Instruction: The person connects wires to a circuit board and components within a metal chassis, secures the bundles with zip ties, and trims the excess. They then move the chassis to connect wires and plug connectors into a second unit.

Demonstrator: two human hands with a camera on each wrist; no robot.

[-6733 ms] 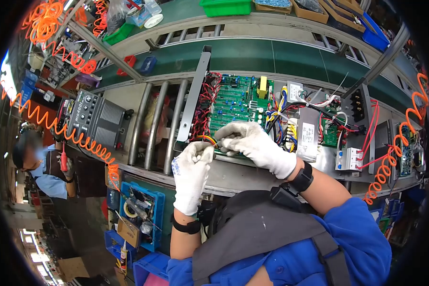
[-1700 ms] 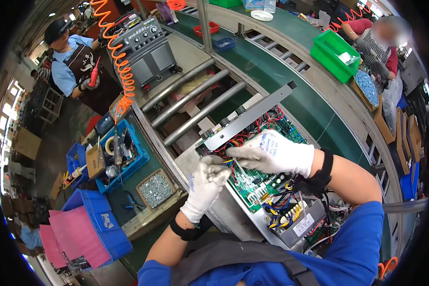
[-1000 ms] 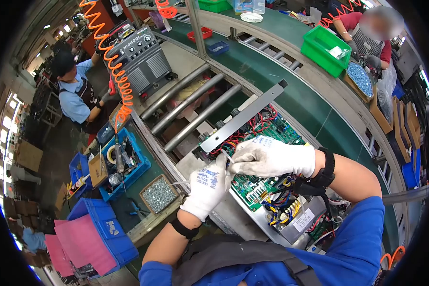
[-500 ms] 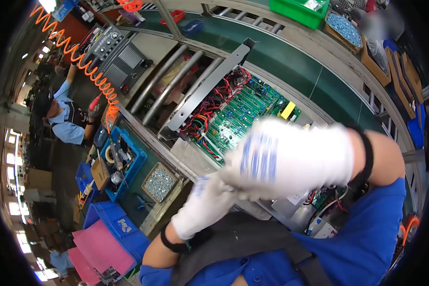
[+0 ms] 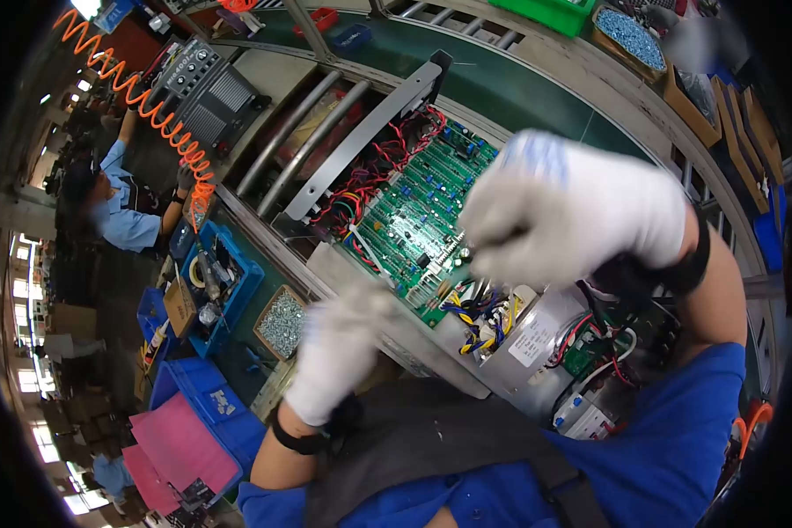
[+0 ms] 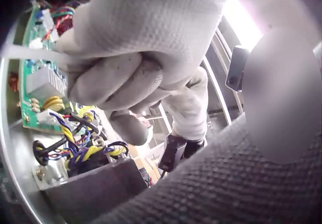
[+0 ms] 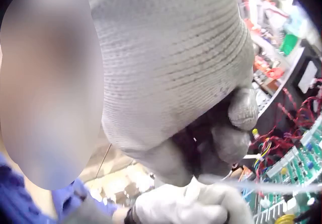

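Bearing "MIG 400I", a machine (image 5: 213, 104) stands upper left; a lower-left carton (image 5: 267, 346) holds metal pieces (image 5: 283, 324). Near the central circuit board (image 5: 427, 211), left hand (image 5: 336, 348) and right hand (image 5: 581, 207) curl; whether gripping, I cannot tell.

- Our right glove (image 5: 581, 211), toward two o'clock: white ribbed knit, blue print (image 5: 535, 154) at its eleven.
- Our left glove (image 5: 336, 356), seven o'clock: white too.
- Our wristbands (image 5: 297, 439): black.
- Our sleeve (image 5: 669, 431), four o'clock: blue.
- Our apron (image 5: 440, 409), near six: dark.
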